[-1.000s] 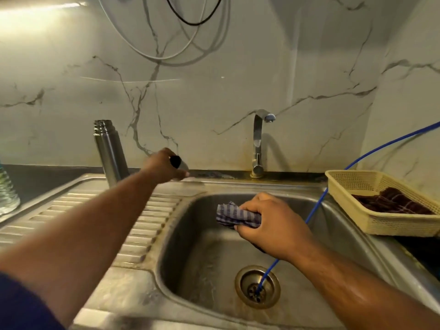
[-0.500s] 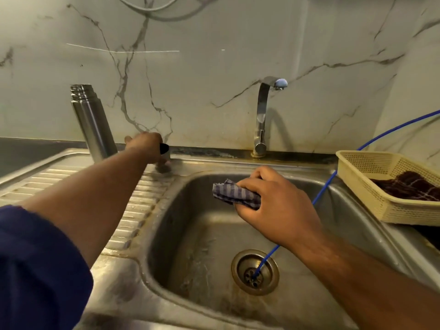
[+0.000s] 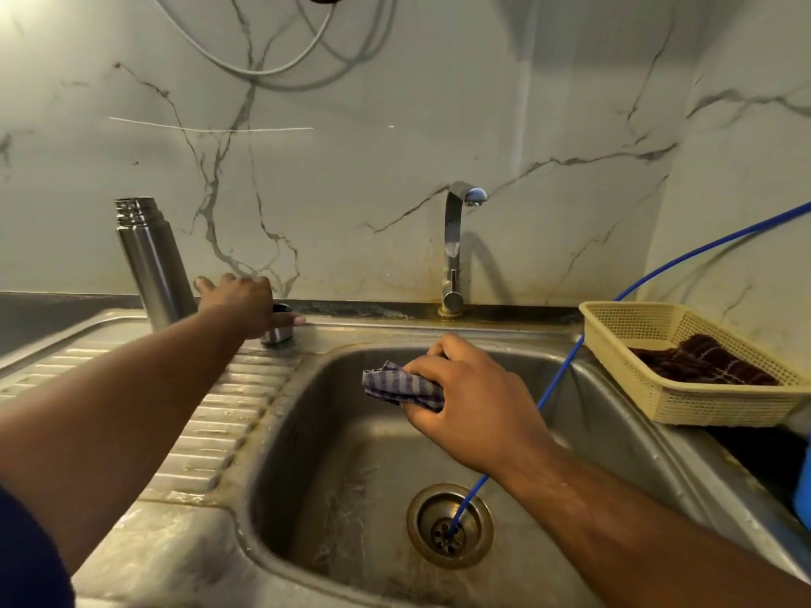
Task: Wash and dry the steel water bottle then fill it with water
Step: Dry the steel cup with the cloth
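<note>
Drying step judged in hand. Bottle [image 3: 151, 261] stood uncapped at drainboard's [image 3: 228, 425] back edge; cap [image 3: 276, 332] beneath left hand [image 3: 241, 302], fingers released. Cloth [image 3: 399, 386] gripped by right hand [image 3: 465, 399] over basin [image 3: 333, 476]. Next: bottle to be grasped.

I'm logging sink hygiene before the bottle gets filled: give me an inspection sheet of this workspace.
Surface: stained stainless steel sink with ribbed drainboard.
Job's things: uncapped steel water bottle upright on the drainboard; small steel cap on the back ledge; blue checked cloth in hand.
Clutter: yellow plastic basket at right, holding a dark brown cloth.
Hands: left hand open, spread over the cap; right hand grips the checked cloth above the basin.
Cables: thin blue hose running into the drain; white cables looped on the wall.
Surroundings: marble-patterned wall; chrome tap, no water running.
</note>
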Available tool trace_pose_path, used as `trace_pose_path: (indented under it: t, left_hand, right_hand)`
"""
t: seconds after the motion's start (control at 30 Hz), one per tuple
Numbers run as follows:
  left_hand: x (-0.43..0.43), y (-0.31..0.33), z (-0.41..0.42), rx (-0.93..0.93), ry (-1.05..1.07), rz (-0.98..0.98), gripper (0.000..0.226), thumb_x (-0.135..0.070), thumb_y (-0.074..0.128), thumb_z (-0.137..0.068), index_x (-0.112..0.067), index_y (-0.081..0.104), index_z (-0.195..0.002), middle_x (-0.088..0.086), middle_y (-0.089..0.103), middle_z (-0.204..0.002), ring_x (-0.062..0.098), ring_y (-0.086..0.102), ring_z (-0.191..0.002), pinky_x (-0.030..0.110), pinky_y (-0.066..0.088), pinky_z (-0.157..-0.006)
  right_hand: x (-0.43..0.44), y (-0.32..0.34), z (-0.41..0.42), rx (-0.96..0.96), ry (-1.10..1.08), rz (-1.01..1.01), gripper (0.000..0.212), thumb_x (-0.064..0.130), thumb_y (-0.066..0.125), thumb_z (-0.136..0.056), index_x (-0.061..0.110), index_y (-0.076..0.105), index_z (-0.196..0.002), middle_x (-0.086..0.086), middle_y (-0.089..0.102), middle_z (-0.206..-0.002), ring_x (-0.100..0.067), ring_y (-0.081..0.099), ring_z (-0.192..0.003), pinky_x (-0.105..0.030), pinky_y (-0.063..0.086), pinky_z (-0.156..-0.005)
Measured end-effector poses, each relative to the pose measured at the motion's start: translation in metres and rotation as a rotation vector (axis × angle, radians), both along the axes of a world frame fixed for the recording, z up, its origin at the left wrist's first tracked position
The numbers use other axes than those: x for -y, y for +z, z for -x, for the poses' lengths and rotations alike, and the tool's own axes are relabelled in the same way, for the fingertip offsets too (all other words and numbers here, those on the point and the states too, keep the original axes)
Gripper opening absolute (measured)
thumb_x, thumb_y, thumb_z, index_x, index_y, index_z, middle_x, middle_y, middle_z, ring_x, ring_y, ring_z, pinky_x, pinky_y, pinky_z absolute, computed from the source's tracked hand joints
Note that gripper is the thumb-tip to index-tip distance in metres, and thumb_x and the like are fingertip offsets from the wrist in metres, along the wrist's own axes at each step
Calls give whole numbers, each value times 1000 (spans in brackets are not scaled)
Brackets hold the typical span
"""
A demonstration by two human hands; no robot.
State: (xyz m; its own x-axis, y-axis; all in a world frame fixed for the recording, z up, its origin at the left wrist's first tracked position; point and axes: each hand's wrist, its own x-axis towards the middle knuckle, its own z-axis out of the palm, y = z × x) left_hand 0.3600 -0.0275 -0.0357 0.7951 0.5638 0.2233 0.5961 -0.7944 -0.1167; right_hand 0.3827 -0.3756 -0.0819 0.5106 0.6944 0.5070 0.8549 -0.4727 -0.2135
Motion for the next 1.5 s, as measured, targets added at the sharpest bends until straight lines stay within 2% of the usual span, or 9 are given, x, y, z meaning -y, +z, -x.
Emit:
trace_pose_path:
  t: [0.23, 0.5, 0.67, 0.8, 0.97, 1.07, 1.2, 1.37, 1.5]
  left_hand:
    - [58, 17, 45, 196, -127, 58, 83, -84, 36, -83, -23, 54, -137, 8, 57, -139, 32, 47, -133, 60, 32, -109]
    - [65, -4, 90, 786, -233, 240, 30, -53, 59, -95, -30, 66, -112, -7, 72, -112, 26, 65, -110, 55, 51, -94]
    - [30, -2, 110, 755, -221, 414, 28, -30, 77, -90, -16, 72, -113, -3, 72, -105, 16, 65, -100, 30, 48, -87]
    - [14, 9, 123, 740, -151, 501, 39, -35, 82, -84, -14, 72, -115, -1, 70, -108, 20, 65, -104, 34, 50, -91]
    - [-4, -10, 119, 515, -4, 533, 76, -48, 88, -73, -18, 57, -136, 6, 64, -123, 29, 58, -119, 37, 49, -99]
    - [-9, -30, 117, 393, 40, 530, 80, -37, 86, -79, -20, 48, -147, 15, 59, -136, 36, 54, -127, 42, 46, -108]
    - [-9, -37, 112, 520, 24, 554, 58, -13, 81, -84, -13, 59, -137, 17, 64, -129, 31, 60, -116, 31, 45, -97]
    - [18, -21, 103, 745, -89, 621, 60, -23, 91, -74, -14, 65, -127, 6, 68, -117, 26, 65, -108, 35, 51, -96]
    - [74, 0, 95, 887, -307, 792, 51, -29, 84, -82, -30, 64, -128, -3, 66, -117, 17, 63, -107, 34, 49, -97]
  right_hand:
    - [3, 3, 7, 20, 14, -4, 39, 52, 64, -91, 40, 60, -127, 18, 43, -107, -2, 46, -94, -20, 45, -70]
    - [9, 8, 15, 1, 7, 9, 38, 55, 64, -89, 43, 61, -125, 19, 45, -105, -2, 48, -92, -17, 46, -70]
    - [15, 8, 8, -14, -44, 20, 37, 55, 67, -87, 46, 61, -123, 22, 47, -103, 2, 51, -89, -16, 45, -67]
    - [17, 7, 3, -36, -95, 20, 34, 54, 71, -85, 48, 63, -118, 24, 48, -101, 6, 51, -87, -12, 33, -61]
    - [8, 5, 4, -80, -98, 51, 32, 54, 71, -85, 49, 65, -116, 26, 50, -100, 6, 52, -89, -15, 33, -61]
    - [8, 5, 7, -101, -100, 68, 32, 54, 71, -86, 50, 65, -117, 25, 51, -102, 6, 52, -90, -14, 34, -61]
    - [8, 6, 8, -120, -91, 76, 32, 55, 69, -87, 49, 65, -117, 25, 51, -103, 5, 52, -91, -15, 35, -63]
    - [11, 8, 1, -124, -144, 8, 38, 59, 67, -87, 44, 65, -122, 23, 51, -100, 5, 52, -88, -16, 38, -65]
    - [13, 16, 0, -224, -251, -246, 32, 62, 62, -90, 39, 66, -113, 16, 48, -101, 5, 51, -82, -14, 33, -63]
